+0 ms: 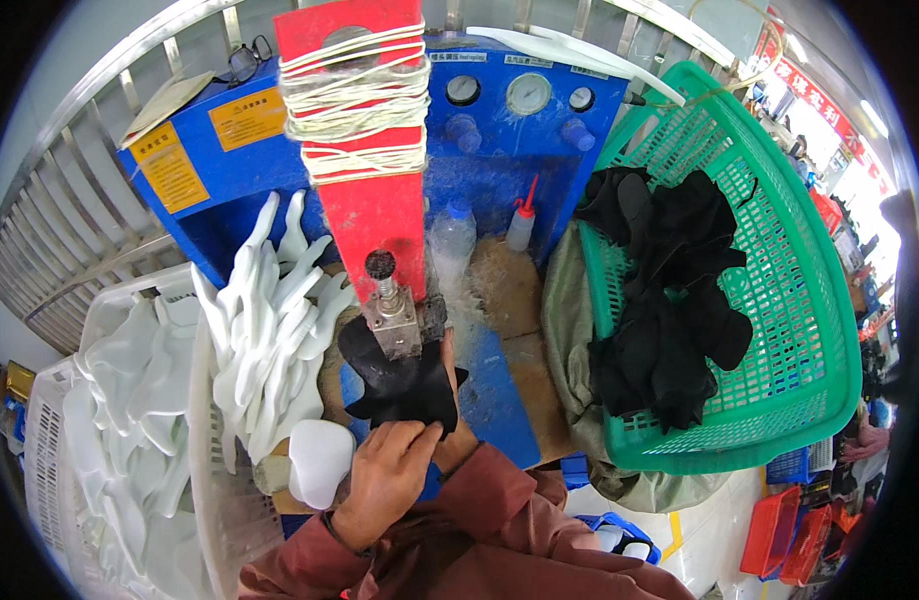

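Observation:
A black fabric piece (405, 390) with pointed corners lies under the metal head (392, 318) of a machine with a red arm (380, 215). My left hand (388, 468) pinches the piece's near edge, its fingers bent over the cloth. Along the right side of the same piece reaches my right hand (452, 385), up close to the metal head. The cloth and the left hand hide most of it, but what shows is pressed against the piece. A smooth white rounded block (321, 462) sits left of my left hand.
White curved pieces heap up (265, 330) at the left, with more in a white basket (208, 470). A green basket (780, 400) on the right holds black fabric pieces (670, 300). Behind stand a blue gauge panel (520, 120), a clear bottle (453, 240) and a red-tipped squeeze bottle (521, 228).

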`<state>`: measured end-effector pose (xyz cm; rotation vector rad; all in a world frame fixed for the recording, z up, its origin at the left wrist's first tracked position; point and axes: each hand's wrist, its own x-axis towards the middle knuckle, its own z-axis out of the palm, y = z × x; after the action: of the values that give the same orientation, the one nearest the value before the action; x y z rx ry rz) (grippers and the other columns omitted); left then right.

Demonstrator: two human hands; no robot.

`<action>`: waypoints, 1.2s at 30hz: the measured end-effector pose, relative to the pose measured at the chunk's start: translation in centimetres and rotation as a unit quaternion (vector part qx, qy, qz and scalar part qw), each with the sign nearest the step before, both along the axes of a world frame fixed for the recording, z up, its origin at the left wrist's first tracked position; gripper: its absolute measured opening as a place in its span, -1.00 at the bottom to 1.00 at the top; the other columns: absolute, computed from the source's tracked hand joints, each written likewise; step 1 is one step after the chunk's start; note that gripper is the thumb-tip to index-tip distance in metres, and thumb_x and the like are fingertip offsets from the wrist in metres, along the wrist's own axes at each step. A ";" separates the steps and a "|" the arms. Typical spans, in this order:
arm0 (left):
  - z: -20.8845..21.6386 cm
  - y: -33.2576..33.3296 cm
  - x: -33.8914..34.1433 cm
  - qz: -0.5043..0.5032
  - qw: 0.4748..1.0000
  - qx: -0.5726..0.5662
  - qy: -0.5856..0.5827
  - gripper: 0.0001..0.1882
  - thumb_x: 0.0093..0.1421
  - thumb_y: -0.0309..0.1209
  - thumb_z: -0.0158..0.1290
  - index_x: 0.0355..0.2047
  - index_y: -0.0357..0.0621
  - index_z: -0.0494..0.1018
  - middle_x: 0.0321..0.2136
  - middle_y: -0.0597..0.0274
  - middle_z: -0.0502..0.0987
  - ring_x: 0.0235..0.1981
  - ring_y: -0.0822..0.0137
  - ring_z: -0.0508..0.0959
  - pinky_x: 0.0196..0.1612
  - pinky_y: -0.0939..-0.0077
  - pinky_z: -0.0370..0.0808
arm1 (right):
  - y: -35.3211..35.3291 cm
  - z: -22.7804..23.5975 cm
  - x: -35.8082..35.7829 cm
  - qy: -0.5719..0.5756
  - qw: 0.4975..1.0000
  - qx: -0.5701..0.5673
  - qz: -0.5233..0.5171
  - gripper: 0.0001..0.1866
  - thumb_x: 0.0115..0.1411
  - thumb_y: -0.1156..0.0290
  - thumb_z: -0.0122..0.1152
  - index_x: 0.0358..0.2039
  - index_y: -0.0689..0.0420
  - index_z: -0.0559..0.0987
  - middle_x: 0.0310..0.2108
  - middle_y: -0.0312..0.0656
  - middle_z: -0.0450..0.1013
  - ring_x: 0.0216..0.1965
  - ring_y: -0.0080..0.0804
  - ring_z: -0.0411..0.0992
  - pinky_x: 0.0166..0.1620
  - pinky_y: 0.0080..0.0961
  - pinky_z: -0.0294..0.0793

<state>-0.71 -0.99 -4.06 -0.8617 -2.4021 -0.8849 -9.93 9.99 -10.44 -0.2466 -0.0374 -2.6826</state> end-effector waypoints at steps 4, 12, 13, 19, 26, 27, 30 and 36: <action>0.0 -0.3 2.1 -0.023 1.000 0.016 -0.012 -0.71 0.02 -0.63 0.23 -0.19 -0.26 0.63 -0.33 0.16 0.53 -0.37 0.12 0.57 -0.34 0.28 0.54 | 0.6 0.3 2.3 -0.059 0.996 0.044 0.053 -0.11 0.38 -0.42 -0.28 0.26 0.16 0.43 0.13 -0.12 0.50 0.06 -0.26 0.50 0.18 -0.29 0.48; 0.4 -0.1 5.1 -0.075 0.996 -0.005 -0.042 -0.68 0.09 -0.57 0.16 -0.11 -0.27 0.61 -0.27 0.16 0.52 -0.29 0.18 0.58 -0.23 0.35 0.58 | 2.9 0.8 6.2 -0.147 0.976 0.153 0.049 -0.16 0.45 -0.33 -0.34 0.32 0.17 0.38 0.19 -0.06 0.45 0.13 -0.19 0.46 0.26 -0.29 0.41; 0.5 0.0 5.3 -0.077 0.996 -0.006 -0.040 -0.68 0.09 -0.56 0.16 -0.10 -0.26 0.60 -0.27 0.16 0.52 -0.29 0.18 0.58 -0.23 0.35 0.58 | 3.2 0.9 6.4 -0.124 0.983 0.131 0.047 -0.16 0.45 -0.33 -0.34 0.32 0.16 0.38 0.19 -0.06 0.45 0.13 -0.19 0.45 0.26 -0.29 0.40; 1.1 1.1 4.8 -0.095 0.995 0.006 -0.019 -0.67 0.09 -0.52 0.15 -0.09 -0.25 0.59 -0.26 0.18 0.51 -0.29 0.18 0.58 -0.24 0.37 0.57 | 5.0 2.0 7.3 -0.093 0.983 0.154 -0.019 -0.12 0.42 -0.38 -0.35 0.35 0.16 0.34 0.22 -0.08 0.43 0.15 -0.19 0.44 0.28 -0.28 0.37; 1.2 2.0 3.2 -0.117 0.993 0.005 -0.008 -0.66 0.10 -0.50 0.14 -0.08 -0.25 0.58 -0.25 0.17 0.52 -0.26 0.17 0.58 -0.23 0.36 0.58 | 6.5 3.1 6.6 -0.075 0.979 0.176 -0.064 -0.09 0.39 -0.41 -0.34 0.35 0.16 0.33 0.25 -0.06 0.38 0.23 -0.13 0.37 0.34 -0.20 0.28; 1.1 2.1 2.9 -0.120 0.993 0.005 -0.008 -0.66 0.10 -0.50 0.14 -0.08 -0.25 0.58 -0.24 0.17 0.52 -0.26 0.17 0.58 -0.23 0.35 0.58 | 6.6 3.0 6.5 -0.078 0.980 0.170 -0.072 -0.09 0.39 -0.41 -0.35 0.35 0.16 0.33 0.26 -0.05 0.37 0.24 -0.11 0.35 0.35 -0.18 0.27; 0.9 2.5 2.0 -0.121 0.992 0.032 -0.033 -0.73 0.08 -0.59 0.20 -0.17 -0.20 0.62 -0.29 0.15 0.55 -0.36 0.12 0.59 -0.32 0.31 0.56 | 6.4 2.8 5.3 -0.058 0.984 0.144 -0.092 -0.11 0.41 -0.39 -0.36 0.37 0.15 0.30 0.28 -0.04 0.33 0.27 -0.09 0.31 0.37 -0.14 0.23; 0.7 1.2 1.0 -0.060 0.997 0.037 -0.009 -0.76 0.04 -0.61 0.24 -0.22 -0.23 0.63 -0.32 0.15 0.55 -0.36 0.11 0.58 -0.34 0.29 0.55 | 3.4 2.4 2.2 -0.022 0.990 0.116 -0.079 -0.18 0.43 -0.33 -0.28 0.37 0.12 0.29 0.25 -0.12 0.37 0.22 -0.14 0.36 0.29 -0.18 0.33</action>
<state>0.28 0.19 -3.34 -0.9814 -2.3365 -1.0238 -7.75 13.42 -8.08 -0.1206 0.2908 -2.8177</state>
